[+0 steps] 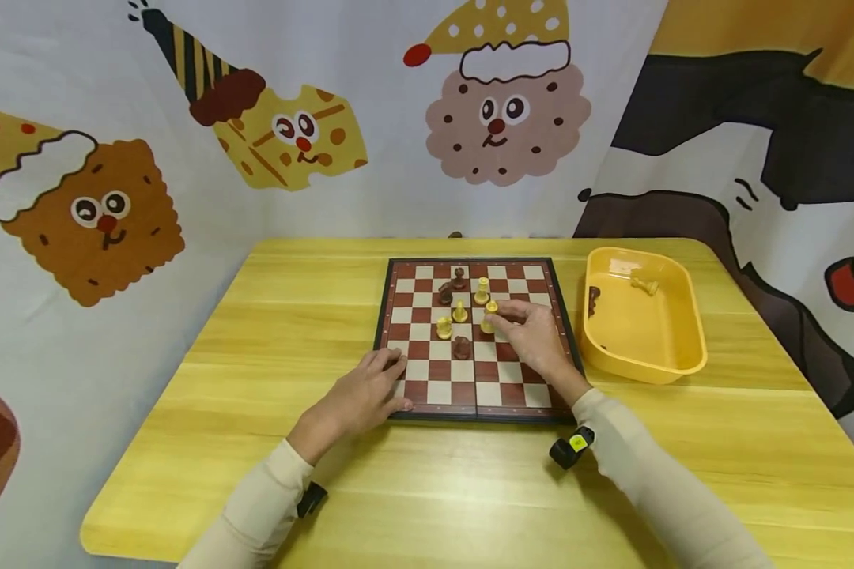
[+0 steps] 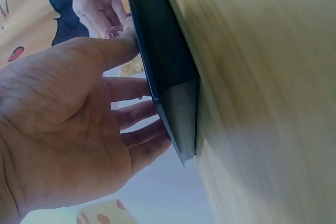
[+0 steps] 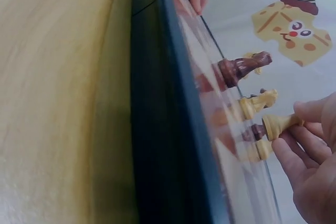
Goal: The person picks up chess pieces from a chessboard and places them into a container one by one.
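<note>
A brown-and-cream chessboard (image 1: 441,393) lies on the table. My right hand (image 1: 537,336) pinches a cream chess piece (image 3: 278,126) by its upper part, right of the board's middle. In the right wrist view the base of that piece shows, but whether it touches the board I cannot tell. My left hand (image 1: 359,395) rests on the board's near left corner, its fingertips and thumb touching the dark edge (image 2: 157,51). Around the middle stand a dark knight (image 1: 461,348), a cream knight (image 1: 444,327), a cream pawn (image 1: 459,313), another cream piece (image 1: 482,292) and two dark pieces (image 1: 445,295).
Right of the board stands a yellow plastic tub (image 1: 644,367). Inside lie a cream chess piece (image 1: 644,286) and a dark one (image 1: 594,299). The wooden table (image 1: 292,316) reaches back to a curtain (image 1: 384,205) printed with cartoon figures.
</note>
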Demonstrator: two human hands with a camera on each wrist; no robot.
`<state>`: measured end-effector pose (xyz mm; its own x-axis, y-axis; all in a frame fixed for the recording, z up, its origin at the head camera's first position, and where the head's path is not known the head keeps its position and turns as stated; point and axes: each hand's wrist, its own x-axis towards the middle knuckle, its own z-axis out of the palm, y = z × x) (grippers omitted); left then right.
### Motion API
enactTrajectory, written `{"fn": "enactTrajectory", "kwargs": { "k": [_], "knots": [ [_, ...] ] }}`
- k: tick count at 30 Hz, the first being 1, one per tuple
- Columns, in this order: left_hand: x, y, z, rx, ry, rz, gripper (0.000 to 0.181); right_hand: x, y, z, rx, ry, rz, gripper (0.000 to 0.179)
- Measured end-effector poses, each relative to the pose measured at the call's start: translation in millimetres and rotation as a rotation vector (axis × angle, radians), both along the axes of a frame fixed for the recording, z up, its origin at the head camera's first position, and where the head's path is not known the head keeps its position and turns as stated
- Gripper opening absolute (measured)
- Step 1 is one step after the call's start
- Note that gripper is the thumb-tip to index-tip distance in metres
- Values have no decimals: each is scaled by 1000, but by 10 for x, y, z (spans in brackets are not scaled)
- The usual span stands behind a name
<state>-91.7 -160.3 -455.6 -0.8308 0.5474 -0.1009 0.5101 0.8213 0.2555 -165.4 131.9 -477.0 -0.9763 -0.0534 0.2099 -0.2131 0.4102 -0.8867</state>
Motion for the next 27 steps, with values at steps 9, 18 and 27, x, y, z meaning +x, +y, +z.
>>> {"fn": "enactTrajectory", "kwargs": {
  "k": [9,18,27],
  "knots": [
    [6,3,0,11,13,-9,75,10,13,20,-1,1,-26,36],
    [20,-3,-30,4,20,-38,73,29,57,66,-25,-85,-40,35],
    [8,-23,14,-14,19,-10,73,7,70,132,36,-20,-45,30]
  ]
}}
